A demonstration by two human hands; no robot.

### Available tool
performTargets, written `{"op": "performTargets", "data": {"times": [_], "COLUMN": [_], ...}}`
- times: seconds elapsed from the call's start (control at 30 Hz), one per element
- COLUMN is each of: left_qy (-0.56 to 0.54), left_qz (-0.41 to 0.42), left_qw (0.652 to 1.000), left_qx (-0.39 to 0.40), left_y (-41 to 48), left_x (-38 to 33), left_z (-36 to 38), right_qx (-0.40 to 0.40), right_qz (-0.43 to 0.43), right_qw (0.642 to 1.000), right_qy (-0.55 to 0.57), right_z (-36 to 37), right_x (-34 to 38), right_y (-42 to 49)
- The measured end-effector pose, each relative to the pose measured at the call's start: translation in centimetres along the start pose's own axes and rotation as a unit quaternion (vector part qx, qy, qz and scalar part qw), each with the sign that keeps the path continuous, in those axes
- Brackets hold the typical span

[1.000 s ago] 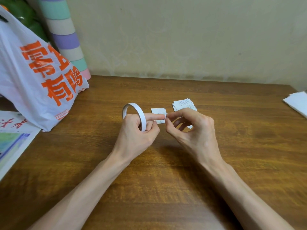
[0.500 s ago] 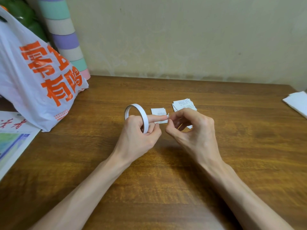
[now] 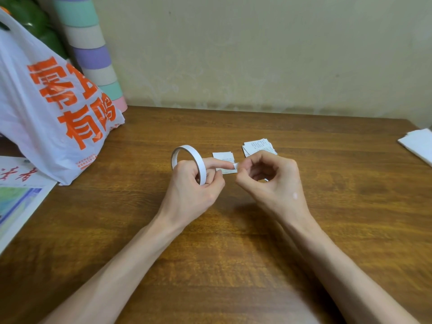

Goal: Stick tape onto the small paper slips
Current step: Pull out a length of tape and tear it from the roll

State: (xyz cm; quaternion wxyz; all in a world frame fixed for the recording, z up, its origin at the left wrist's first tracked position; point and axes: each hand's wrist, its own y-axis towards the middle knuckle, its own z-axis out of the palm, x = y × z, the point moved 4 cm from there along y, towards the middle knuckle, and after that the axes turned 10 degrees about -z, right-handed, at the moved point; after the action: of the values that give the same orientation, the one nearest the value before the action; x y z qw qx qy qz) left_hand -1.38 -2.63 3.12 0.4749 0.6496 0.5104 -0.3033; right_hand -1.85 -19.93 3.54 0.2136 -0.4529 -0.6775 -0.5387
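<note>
tape end pinched between both grips over the slips

a white tape roll is held upright in the left grip, above the middle of the wooden surface. the lower part of the roll is clasped by the thumb and the curled fingers, while the index finger is stretched out to the right. at that fingertip a small white tape end is seen. it is pinched by the thumb and index finger of the right grip, whose other fingers are curled loosely toward the palm. whether the end is joined to the roll cannot be told.

1 slip lies flat on the surface just behind the left index finger and is partly hidden by it. a small stack of printed slips lies near it on the right, behind the right grip, with its near edge covered by the knuckles.

at the far left a white bag with orange characters is set on the surface. green items are seen behind it, and a striped tube in pastel bands is stood by the wall. a printed sheet lies at the left edge, just in front of the bag. white paper is seen at the right edge, well apart from the slips.
</note>
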Motion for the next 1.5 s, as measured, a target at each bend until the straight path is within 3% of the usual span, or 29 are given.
{"op": "performTargets", "data": {"times": [0.1,0.4,0.8,1.07,1.23,1.5], "left_qy": [-0.015,0.003,0.0,-0.026,-0.029,-0.023], "left_qz": [-0.007,-0.005,-0.007,-0.009,-0.018,-0.031], "left_qw": [1.0,1.0,1.0,1.0,0.999,0.999], "left_qx": [-0.012,-0.001,0.015,-0.002,-0.001,0.003], "left_y": [0.3,0.2,0.0,0.4,0.5,0.6], "left_x": [0.0,0.2,0.2,0.1,0.2,0.7], "left_z": [-0.4,-0.1,0.2,-0.2,-0.3,-0.1], "right_qx": [-0.001,-0.016,-0.028,-0.061,-0.039,0.009], "right_qz": [0.007,-0.103,-0.136,-0.058,-0.02,0.015], "right_qw": [1.0,0.993,0.982,0.993,0.997,0.969], "right_qy": [0.015,-0.059,-0.127,-0.088,-0.065,-0.246], "right_z": [-0.1,0.1,0.0,-0.8,-0.9,-3.9], "right_x": [-0.1,0.8,0.8,0.3,-0.5,-3.8], "right_y": [0.2,-0.4,-0.5,-0.1,0.3,1.5]}}
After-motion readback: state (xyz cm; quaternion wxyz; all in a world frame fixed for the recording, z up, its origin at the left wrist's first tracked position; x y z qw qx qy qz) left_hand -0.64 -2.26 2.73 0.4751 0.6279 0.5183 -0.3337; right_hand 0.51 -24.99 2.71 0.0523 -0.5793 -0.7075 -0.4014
